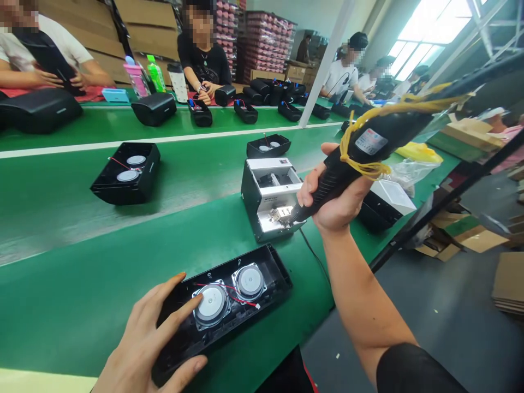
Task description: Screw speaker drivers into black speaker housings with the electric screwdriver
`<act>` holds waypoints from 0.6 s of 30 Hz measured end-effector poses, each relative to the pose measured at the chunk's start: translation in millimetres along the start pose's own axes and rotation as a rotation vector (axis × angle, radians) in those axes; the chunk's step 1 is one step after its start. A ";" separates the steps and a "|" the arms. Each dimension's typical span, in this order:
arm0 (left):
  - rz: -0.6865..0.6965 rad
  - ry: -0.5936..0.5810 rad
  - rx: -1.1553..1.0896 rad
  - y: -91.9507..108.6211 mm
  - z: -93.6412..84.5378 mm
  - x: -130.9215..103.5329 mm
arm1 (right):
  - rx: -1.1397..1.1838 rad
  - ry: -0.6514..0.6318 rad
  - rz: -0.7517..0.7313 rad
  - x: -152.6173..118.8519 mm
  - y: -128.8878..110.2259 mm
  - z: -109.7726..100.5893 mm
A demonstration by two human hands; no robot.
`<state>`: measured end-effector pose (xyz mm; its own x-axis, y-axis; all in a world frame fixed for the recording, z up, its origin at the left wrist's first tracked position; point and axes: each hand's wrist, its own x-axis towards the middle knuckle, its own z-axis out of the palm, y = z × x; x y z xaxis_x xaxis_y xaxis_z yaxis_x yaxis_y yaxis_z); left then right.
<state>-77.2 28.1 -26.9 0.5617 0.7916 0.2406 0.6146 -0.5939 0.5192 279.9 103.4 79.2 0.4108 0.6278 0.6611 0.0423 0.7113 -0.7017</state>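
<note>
My right hand is wrapped around a black electric screwdriver with yellow string tied round it. The screwdriver's tip points down at the front of a silver and black screw feeder; whether it touches a screw there I cannot make out. In front of me lies a black speaker housing with two round speaker drivers, the left one and the right one, and a red wire. My left hand rests spread over the housing's left end, its index fingertip at the left driver.
More open housings stand on the green bench, one at left and one behind the feeder. Co-workers sit across with several black speakers. A slanted white post rises mid-view. A black rail and cardboard are at right.
</note>
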 end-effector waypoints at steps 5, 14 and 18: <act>-0.203 0.085 -0.020 -0.5 0.8 5.2 | 0.005 0.007 0.031 -10.0 -16.1 5.4; -0.441 -0.030 0.067 24.6 3.6 23.4 | 0.257 -0.241 0.270 -15.4 -76.2 61.6; -0.483 -0.036 0.068 37.2 -2.9 29.3 | 0.358 -0.266 0.363 -36.4 -76.0 114.2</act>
<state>-39.6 29.7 1.9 0.2213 0.9742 -0.0444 0.8440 -0.1685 0.5092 157.7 62.6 138.8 0.0959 0.8767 0.4714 -0.3885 0.4690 -0.7932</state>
